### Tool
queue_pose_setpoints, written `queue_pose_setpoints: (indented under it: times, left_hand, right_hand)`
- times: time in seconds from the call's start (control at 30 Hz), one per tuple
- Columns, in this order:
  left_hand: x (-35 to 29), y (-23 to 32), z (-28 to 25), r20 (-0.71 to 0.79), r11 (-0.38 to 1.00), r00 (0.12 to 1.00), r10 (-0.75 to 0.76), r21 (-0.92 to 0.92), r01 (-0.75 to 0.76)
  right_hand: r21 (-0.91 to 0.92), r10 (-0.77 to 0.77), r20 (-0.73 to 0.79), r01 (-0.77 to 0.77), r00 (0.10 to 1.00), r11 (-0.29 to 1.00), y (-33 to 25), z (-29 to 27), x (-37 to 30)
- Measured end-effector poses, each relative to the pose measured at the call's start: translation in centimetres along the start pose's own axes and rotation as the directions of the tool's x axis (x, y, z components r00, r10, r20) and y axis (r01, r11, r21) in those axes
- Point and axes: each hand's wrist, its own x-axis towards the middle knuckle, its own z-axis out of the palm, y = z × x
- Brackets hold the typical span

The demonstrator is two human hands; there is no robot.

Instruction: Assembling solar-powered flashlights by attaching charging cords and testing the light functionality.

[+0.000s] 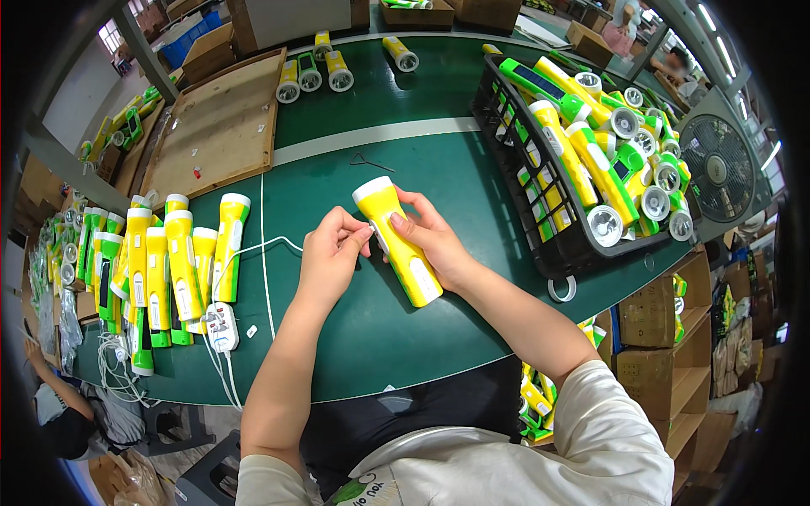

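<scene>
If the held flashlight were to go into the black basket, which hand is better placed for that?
Likely the right hand: it is wrapped around the flashlight and sits nearer the black basket. The left hand works at the flashlight's side, farther from the basket.

We see smooth, glossy plastic on the flashlight (412, 268) we hold and on the flashlights gathered at the left (181, 253). The crate (582, 257) looks like hard black plastic, and the reflectors (605, 226) above its rim shine like polished metal. Our tabletop (384, 341) is smooth with a faint sheen. The framed board (211, 126) looks like matt wood, the cartons (645, 379) dull cardboard, our shirt (591, 430) matt cloth.
</scene>
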Motion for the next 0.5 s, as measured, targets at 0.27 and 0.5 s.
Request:
queue_pose_setpoints:
  times: [0.27,0.5]
  left_hand:
    - [0.01,-0.01,-0.45,0.073,0.996,0.997,-0.020,0.084,0.014]
    - [0.11,0.13,0.45,-0.001,0.984,0.991,0.134,0.122,-0.133]
  right_hand:
    - [-0.079,-0.016,0.009,0.016,1.000,0.997,0.31,-0.09,-0.17]
    - [0.130,0.052,-0.088,-0.040,0.995,0.991,0.25,-0.51,0.22]
